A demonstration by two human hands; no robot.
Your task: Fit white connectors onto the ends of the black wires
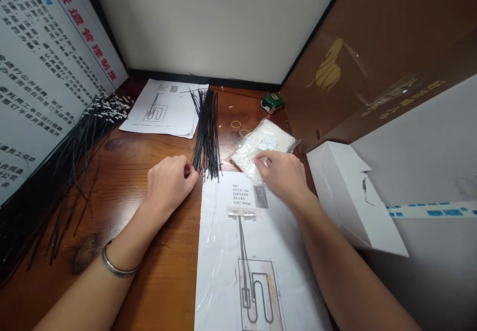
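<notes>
On the table, black wires in a loose bundle, lower ends just over the top edge of a sheet. At those ends, left hand, thumb and forefinger drawn close; cannot tell of any wire between. Over the near side of a bag of white bits, right hand, likewise pinched close; cannot tell of anything held. For good handling: keep pinches light, single out one wire by its tip, draw it lengthwise against tangling; avoid tugging the bag. Behind the wires, a panel; little room beyond. Right, a white flap near the forearm; mind the elbow. More room leftward, short of a second wire heap.
</notes>
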